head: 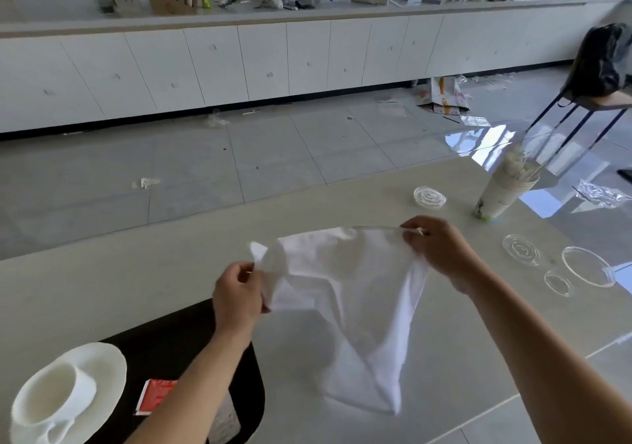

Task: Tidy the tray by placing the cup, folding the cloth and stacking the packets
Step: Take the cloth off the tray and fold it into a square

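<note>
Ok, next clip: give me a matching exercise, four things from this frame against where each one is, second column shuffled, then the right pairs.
Things:
1. white cloth
2. white cup
3. red packet
4. stack of paper cups

Places:
A. flat on the black tray
B. far right of the table
C. on a white saucer
D. held up between the left hand and right hand

Pairs: 1-D, 2-C, 3-A, 4-B

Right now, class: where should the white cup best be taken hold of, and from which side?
Grip the white cup by its handle, coming from the near side: the handle points towards the person, and the cup stands upright on its saucer.
</note>
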Tool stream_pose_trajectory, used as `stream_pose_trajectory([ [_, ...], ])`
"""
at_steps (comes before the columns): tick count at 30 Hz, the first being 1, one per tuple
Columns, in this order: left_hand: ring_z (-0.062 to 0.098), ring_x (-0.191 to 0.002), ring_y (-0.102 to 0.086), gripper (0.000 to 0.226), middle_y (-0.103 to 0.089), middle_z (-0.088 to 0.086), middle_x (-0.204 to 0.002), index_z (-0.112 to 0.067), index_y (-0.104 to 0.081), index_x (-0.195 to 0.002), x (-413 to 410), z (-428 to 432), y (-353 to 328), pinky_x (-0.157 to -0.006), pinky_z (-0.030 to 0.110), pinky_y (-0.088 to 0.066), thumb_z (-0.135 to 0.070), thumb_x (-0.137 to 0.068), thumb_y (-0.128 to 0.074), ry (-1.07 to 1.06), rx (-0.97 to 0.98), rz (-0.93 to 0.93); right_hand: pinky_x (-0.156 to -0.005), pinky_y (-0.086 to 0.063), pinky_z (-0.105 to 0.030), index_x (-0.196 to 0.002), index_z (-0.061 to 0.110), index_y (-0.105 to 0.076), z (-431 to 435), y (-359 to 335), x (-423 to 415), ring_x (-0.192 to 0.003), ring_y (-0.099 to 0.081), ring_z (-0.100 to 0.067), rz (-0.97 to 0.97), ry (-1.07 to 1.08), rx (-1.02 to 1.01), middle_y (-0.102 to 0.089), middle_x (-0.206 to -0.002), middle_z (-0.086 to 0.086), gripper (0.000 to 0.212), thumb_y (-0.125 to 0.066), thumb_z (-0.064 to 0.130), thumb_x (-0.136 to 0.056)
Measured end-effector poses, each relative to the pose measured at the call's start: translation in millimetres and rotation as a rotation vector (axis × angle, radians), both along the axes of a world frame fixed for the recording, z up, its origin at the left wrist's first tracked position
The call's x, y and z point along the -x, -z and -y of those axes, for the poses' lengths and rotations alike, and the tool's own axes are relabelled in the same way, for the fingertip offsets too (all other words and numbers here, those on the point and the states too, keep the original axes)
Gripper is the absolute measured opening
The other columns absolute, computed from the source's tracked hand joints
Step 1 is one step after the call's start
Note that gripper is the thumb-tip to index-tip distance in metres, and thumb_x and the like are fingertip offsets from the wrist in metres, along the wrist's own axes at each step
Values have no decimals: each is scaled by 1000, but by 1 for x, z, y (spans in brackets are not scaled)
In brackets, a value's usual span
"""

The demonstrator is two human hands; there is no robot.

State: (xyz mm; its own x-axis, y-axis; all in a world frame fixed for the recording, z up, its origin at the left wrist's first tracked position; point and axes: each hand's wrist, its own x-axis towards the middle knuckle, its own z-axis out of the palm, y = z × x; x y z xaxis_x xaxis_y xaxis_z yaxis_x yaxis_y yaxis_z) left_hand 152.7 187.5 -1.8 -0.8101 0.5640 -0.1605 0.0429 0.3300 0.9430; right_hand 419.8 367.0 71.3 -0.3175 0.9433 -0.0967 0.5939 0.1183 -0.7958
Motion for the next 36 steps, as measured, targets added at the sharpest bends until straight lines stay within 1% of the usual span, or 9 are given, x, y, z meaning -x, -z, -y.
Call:
stream_pose_trajectory([
  [5, 10, -67, -64, 11, -69, -12, -76, -32, -67, -81, 18, -7, -20, -53, 28, -50, -25, -85, -60, 13, 26, -158, -67, -45, -32, -91, 31, -71, -58, -3, 5, -84, -63, -28, 388, 39, -286, -71, -96, -2, 10, -61, 28, -89],
  [10, 25, -89, -58, 35, -56, 10, -112, -15, -58, -121, -5, -14, 7, -79, 33, -47, -17, -86, -64, 54, 282, -363, -108, -35, -44, -140, 19, -48, -67, 44, 23, -131, -39, -38, 416, 2, -249, -42, -148, -12, 50, -59, 34, -94],
  [17, 26, -83, -55, 19, -51, 4, -97, -17, -60, -100, -48, 1, 44, -66, 38, -49, -21, -82, -66, 516, 259, -748, -72, -51, -30, -96, 26, -63, 103, 139, 1, -96, -55, -21, 233, -112, -545, -58, -107, 9, 13, -69, 25, -85],
  [23, 25, -93, -56, 28, -53, 6, -110, -17, -62, -112, -52, -12, 49, -77, 39, -50, -32, -95, -46, 504, 498, -693, -94, -53, -29, -108, 28, -69, 129, 164, -30, -125, -56, -16, 348, -393, -455, -61, -135, 7, 39, -81, 19, -73],
  [25, 24, -92, -54, 29, -55, 4, -106, -16, -64, -107, -49, -9, 46, -77, 34, -47, -30, -94, -43, 625, 644, -892, -94, -53, -30, -99, 33, -65, 120, 161, -57, -124, -57, -14, 330, -424, -462, -61, -133, 9, 38, -77, 8, -73],
  [28, 26, -95, -45, 36, -53, 5, -100, -19, -67, -88, -55, 5, 37, -83, 39, -38, -40, -82, -39, 864, 705, -1118, -75, -59, -31, -82, 30, -61, 100, 156, -98, -104, -69, -18, 384, -299, -331, -68, -121, 8, 42, -73, -5, -62],
  [32, 21, -85, -43, 39, -50, 0, -82, -20, -56, -62, -61, 24, 42, -87, 43, -42, -57, -71, -45, 959, 478, -1064, -53, -55, -37, -82, 19, -65, 81, 149, -101, -78, -68, -32, 526, -45, -330, -69, -91, -1, 17, -70, 4, -75],
  [34, 24, -102, -50, 42, -56, 4, -101, -19, -63, -93, -63, 22, 49, -98, 43, -43, -54, -82, -43, 917, 435, -977, -69, -59, -40, -105, 17, -68, 87, 151, -78, -102, -65, -29, 480, -63, -422, -68, -113, -2, 20, -70, 20, -85],
  [36, 34, -141, -25, 61, -35, 18, -146, -18, -39, -138, -69, 18, 60, -118, 45, -21, -59, -93, -29, 966, 638, -900, -106, -44, -44, -143, 23, -44, 94, 160, -58, -141, -36, -25, 532, -152, -325, -39, -153, 1, 54, -54, 45, -95],
])
